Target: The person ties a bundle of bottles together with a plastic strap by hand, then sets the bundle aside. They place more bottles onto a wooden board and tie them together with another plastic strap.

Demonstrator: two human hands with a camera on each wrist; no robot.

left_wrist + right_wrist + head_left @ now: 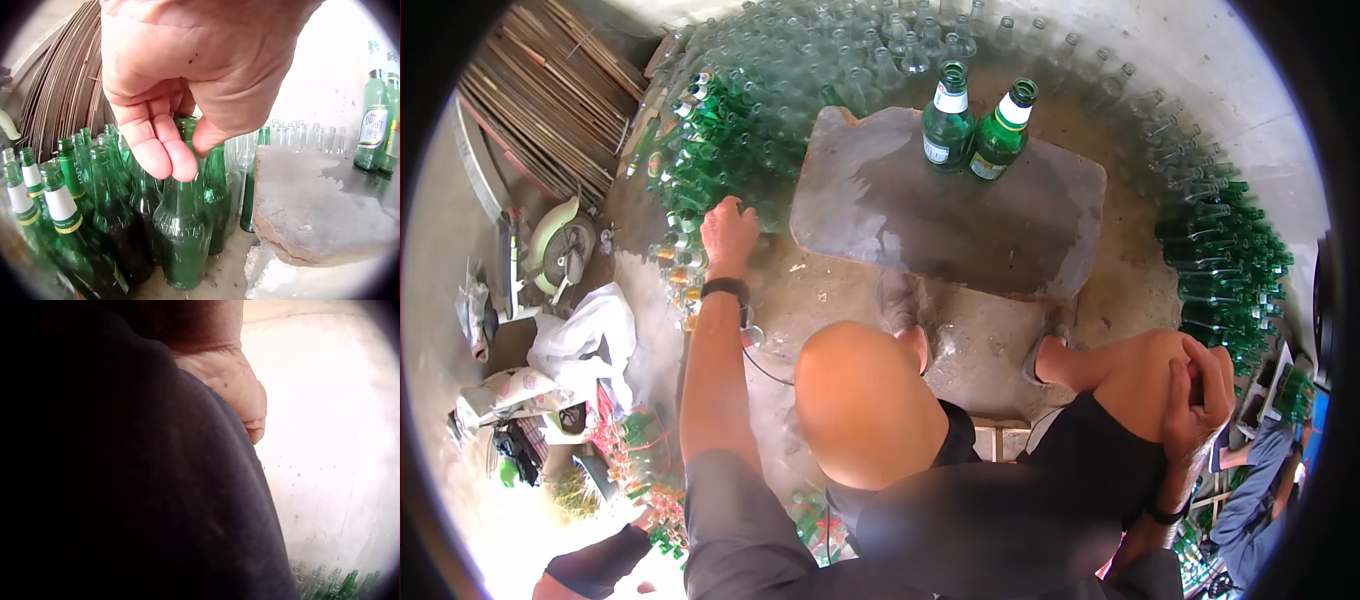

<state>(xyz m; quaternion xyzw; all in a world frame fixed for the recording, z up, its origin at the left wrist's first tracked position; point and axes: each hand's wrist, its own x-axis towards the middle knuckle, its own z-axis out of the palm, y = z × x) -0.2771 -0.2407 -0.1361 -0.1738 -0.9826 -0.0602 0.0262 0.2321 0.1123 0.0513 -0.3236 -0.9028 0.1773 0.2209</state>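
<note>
In the left wrist view the left hand [200, 81] has its fingers and thumb curled round the neck of an upright green bottle [182, 240], whose mouth is mostly hidden. The head view shows the same hand [729, 235] at the edge of the green bottles [710, 170], left of the stone slab [960, 215]. On the slab stand two green bottles with white neck labels, one [948, 125] beside the other [1003, 135]. The right hand [1198, 395] rests on the knee, fingers loosely bent, holding nothing; the right wrist view shows part of it [228, 387] behind dark cloth.
Clear bottles [830, 60] line the back wall, and more green bottles [1225, 260] are stacked at the right. Long brown strips [545, 100] lean at the upper left. White bags [590, 330] lie at the left. Another person's legs [1255, 480] show at the lower right.
</note>
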